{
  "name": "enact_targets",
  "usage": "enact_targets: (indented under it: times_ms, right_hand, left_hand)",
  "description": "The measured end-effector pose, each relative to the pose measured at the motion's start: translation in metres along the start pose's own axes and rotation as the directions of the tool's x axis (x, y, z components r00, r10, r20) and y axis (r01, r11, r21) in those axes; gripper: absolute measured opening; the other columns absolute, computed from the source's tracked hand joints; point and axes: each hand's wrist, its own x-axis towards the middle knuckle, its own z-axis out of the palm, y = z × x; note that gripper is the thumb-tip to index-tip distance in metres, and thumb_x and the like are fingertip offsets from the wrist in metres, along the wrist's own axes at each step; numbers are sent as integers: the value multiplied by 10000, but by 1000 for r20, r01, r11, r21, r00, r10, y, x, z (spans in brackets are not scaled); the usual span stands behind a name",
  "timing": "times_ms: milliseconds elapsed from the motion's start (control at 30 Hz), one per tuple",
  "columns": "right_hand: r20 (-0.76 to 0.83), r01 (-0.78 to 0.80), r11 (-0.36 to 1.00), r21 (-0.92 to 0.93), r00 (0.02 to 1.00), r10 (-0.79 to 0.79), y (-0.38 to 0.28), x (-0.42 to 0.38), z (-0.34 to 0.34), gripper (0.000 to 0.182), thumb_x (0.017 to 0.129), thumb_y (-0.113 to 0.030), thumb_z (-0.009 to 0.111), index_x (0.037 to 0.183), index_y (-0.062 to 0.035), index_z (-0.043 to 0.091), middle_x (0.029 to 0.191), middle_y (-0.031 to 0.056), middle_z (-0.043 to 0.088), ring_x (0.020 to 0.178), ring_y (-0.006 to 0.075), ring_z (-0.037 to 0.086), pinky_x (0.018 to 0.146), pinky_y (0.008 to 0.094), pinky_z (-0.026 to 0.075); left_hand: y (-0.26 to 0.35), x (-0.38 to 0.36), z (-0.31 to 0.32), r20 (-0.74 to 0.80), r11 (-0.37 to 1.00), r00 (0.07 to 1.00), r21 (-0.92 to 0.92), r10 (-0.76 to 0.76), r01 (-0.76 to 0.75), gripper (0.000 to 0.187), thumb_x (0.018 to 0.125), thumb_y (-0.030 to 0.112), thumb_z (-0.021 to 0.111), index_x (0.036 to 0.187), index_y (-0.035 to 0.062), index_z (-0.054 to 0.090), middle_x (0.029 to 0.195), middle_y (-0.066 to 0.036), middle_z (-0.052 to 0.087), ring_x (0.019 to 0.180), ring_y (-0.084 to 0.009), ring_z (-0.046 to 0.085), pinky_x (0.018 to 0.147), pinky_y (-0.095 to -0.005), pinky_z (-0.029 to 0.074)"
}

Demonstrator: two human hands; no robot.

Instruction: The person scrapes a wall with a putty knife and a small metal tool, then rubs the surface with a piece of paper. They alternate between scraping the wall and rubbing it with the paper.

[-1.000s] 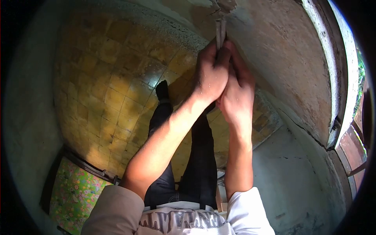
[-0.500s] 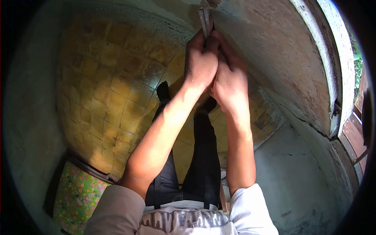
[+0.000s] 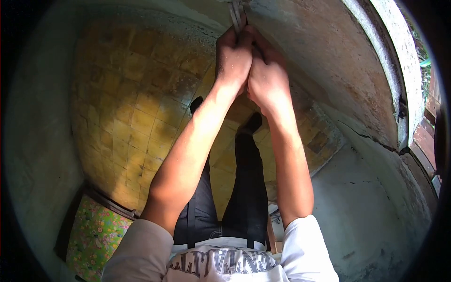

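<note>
My left hand (image 3: 233, 58) and my right hand (image 3: 268, 75) are pressed together at the top centre, in front of the wall. Both are closed, with fingers wrapped round the lower part of a thin, pale, folded strip (image 3: 236, 18). The strip rises from between the hands to the top edge of the view. The fingertips are mostly hidden behind the backs of the hands, and whatever lies deeper in the grip cannot be made out.
Yellow floor tiles (image 3: 141, 110) spread below, with my dark-trousered legs (image 3: 242, 178) over them. A worn wall (image 3: 329, 61) curves along the right beside a window opening. A green floral cushion (image 3: 96, 235) is at the lower left.
Both hands, still together on the strip, have shifted slightly up and left in the view. My right foot shows more fully below them.
</note>
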Motion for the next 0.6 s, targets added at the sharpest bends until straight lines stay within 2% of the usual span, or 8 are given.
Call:
enact_targets:
  times_ms: [67, 167, 267, 400, 500, 600]
  right_hand:
    - [-1, 25, 999, 19, 1000, -25, -2, 1, -3, 378, 933, -143, 417, 1270, -54, 562, 1125, 271, 629, 1094, 400, 604, 930, 390, 454]
    - [11, 14, 1000, -4, 1000, -14, -4, 6, -3, 372, 934, -154, 418, 1260, -60, 569, 1114, 263, 636, 1076, 398, 611, 923, 389, 457]
    - [14, -10, 1000, 15, 1000, 10, -3, 8, 3, 373, 935, -162, 420, 1263, -60, 567, 1118, 260, 637, 1076, 399, 611, 915, 388, 460]
    - [-4, 15, 1000, 23, 1000, -15, -3, 5, 4, 383, 936, -166, 424, 1277, -50, 555, 1131, 262, 632, 1095, 400, 604, 917, 390, 460]
    - [-4, -5, 1000, 17, 1000, 5, -5, 9, 7, 394, 935, -159, 419, 1288, -44, 549, 1154, 269, 622, 1120, 396, 594, 942, 389, 450]
    - [-23, 7, 1000, 14, 1000, -7, -1, 8, 10, 406, 931, -149, 418, 1299, -35, 544, 1182, 275, 609, 1146, 391, 583, 966, 383, 438]
  left_hand:
    - [2, 0, 6, -33, 999, 999, 9, 33, -33, 340, 943, 133, 545, 1235, -37, 580, 1064, -57, 631, 939, -100, 557, 823, -267, 464]
    - [8, 1, 6, -55, 998, 998, 62, -6, 9, 354, 939, 131, 541, 1249, -38, 572, 1091, -71, 634, 965, -104, 560, 839, -269, 464]
    - [3, 10, -6, 1, 996, 1000, 93, -12, 12, 364, 940, 126, 535, 1265, -35, 565, 1112, -93, 638, 972, -109, 565, 846, -274, 467]
    - [9, 0, 2, -40, 998, 998, 49, 42, -40, 302, 934, 134, 542, 1171, -43, 601, 1038, -86, 653, 925, -102, 571, 792, -273, 475]
    - [9, 11, -8, -9, 971, 1000, 239, -12, 14, 328, 938, 140, 542, 1210, -37, 589, 1054, -93, 656, 932, -114, 584, 802, -280, 480]
    - [8, 8, -8, -11, 987, 1000, 160, -26, 27, 327, 945, 148, 541, 1212, -34, 588, 1048, -94, 657, 916, -115, 589, 792, -282, 483]
